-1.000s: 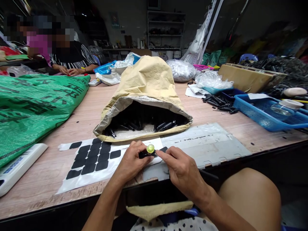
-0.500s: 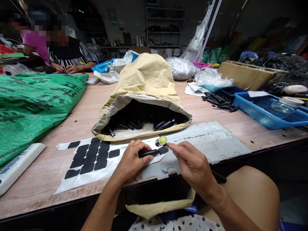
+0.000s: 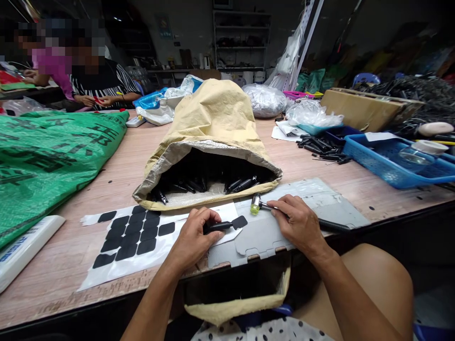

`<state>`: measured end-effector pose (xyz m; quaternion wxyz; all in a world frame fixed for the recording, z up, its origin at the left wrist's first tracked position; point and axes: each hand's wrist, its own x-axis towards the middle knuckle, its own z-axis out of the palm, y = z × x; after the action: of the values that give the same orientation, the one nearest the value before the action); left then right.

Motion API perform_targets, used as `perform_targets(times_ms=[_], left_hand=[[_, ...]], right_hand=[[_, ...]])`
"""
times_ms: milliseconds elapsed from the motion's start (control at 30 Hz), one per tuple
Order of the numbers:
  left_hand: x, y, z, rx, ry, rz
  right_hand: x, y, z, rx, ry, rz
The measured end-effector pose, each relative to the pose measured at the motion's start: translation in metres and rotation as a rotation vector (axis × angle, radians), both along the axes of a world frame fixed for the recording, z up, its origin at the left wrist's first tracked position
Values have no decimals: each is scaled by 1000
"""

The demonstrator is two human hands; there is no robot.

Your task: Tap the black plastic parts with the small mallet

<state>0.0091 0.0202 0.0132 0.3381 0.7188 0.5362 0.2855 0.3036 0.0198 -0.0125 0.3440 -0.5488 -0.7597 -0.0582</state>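
Hammer (image 3: 255, 203), one, held in right grip (image 3: 296, 222); black rod (image 3: 221, 227), one, in left grip (image 3: 196, 232).

Green sack (image 3: 53, 163): large black Chinese characters. White box (image 3: 31, 251): blue lettering. Neither clearly legible.

1 slim black part (image 3: 219, 227), sideways, left of 1 yellow-green-tipped, black-handled hammer (image 3: 255, 204)
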Motion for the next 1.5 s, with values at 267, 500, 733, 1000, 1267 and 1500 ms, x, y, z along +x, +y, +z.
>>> perform_targets(times_ms=[267,500,733,1000,1267,1500], left_hand=[[0,0,1,-4,15,11],[4,-29,14,108,-14,-112],[17,-91,-16,-86,38,-480],[28,-108,-53,-264,465,-293],[-12,-17,40,88,355,259],[-63,72,35,17,646,818]], right_hand=[[-2,-2,0,-18,-20,-29],[-1,-2,-3,-16,-23,-35],[-2,-3,-2,-31,-31,-42],[-2,-3,-2,-18,-37,-48],[-1,-2,-6,6,-38,-47],[-2,-3,-2,-14,-28,-49]])
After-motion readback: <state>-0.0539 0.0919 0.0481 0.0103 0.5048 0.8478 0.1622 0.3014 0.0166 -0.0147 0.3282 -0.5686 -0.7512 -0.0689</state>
